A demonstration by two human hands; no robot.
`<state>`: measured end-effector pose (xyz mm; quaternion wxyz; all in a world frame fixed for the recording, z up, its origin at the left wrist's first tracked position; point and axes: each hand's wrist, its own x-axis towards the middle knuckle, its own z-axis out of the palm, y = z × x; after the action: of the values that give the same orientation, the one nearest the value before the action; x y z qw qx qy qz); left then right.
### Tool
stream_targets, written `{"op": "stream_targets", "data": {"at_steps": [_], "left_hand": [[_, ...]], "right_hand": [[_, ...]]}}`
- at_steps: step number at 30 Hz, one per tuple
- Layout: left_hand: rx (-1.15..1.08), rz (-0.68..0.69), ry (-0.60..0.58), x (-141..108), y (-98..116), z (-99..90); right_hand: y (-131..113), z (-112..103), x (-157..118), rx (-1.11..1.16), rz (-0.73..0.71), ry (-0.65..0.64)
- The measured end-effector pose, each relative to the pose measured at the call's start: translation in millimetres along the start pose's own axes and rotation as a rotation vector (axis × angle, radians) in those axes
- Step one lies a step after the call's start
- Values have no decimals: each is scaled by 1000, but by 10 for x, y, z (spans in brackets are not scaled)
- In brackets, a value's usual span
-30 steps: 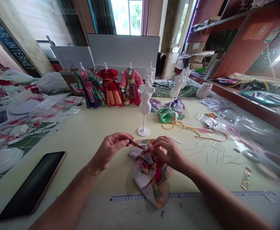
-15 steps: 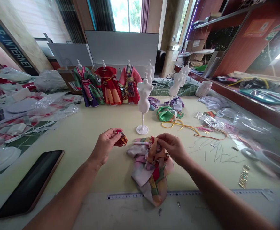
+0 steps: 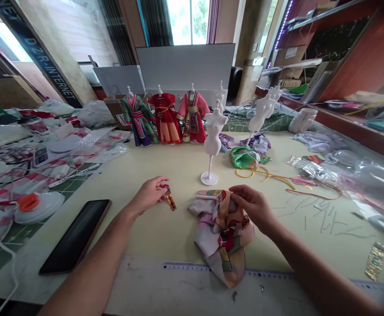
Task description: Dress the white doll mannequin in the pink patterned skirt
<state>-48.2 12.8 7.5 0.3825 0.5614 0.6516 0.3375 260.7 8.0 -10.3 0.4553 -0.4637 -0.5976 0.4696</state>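
My left hand (image 3: 150, 194) is closed at the upper end of a small red and orange patterned fabric strip (image 3: 170, 199); the strip points down toward the table, and I cannot tell whether it rests on it. To its right lies a crumpled, multicoloured patterned cloth (image 3: 208, 239) in pale lilac, orange, red and green. My right hand (image 3: 253, 206) pinches the top right of this cloth between thumb and fingers. Just behind the cloth, a bare white mini dress form (image 3: 214, 136) stands upright on its round base.
Three dressed mini forms, one in a red dress (image 3: 166, 116), stand at the back. A phone (image 3: 76, 237) lies at left and a ruler (image 3: 185, 266) runs under the cloth. Green fabric (image 3: 243, 157), yellow cord (image 3: 271, 174) and a gold ornament (image 3: 375, 262) are at right.
The view has turned left, so things appear farther right. The strip in my left hand, bunched before, now hangs lengthwise below the fingers. My right hand stays on the cloth.
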Motion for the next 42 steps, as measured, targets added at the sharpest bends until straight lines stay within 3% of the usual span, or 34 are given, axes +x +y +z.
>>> {"op": "stream_targets", "data": {"at_steps": [5, 9, 11, 14, 18, 23, 27, 33, 37, 42], "left_hand": [[120, 71, 174, 25, -17, -97], [164, 173, 283, -91, 143, 53], [171, 257, 203, -226, 278, 240], [192, 430, -13, -442, 471, 559], [329, 511, -43, -552, 595, 879], [402, 526, -88, -450, 586, 1093], [182, 448, -116, -386, 620, 1079], [-397, 102, -267, -330, 734, 812], [-628, 46, -244, -268, 704, 733], [-751, 9, -178, -212, 636, 727]], "right_hand": [[13, -5, 3, -7, 6, 15], [30, 9, 7, 5, 4, 9], [36, 19, 10, 12, -1, 15], [28, 32, 10, 17, -2, 28], [-1, 41, -2, 15, 10, 49], [24, 33, -1, 43, -15, 38], [63, 15, 21, 46, -36, 55], [4, -34, 23, 124, -37, 6], [-33, -71, 20, 181, -109, -80], [-72, -78, 0, 97, -208, -30]]}}
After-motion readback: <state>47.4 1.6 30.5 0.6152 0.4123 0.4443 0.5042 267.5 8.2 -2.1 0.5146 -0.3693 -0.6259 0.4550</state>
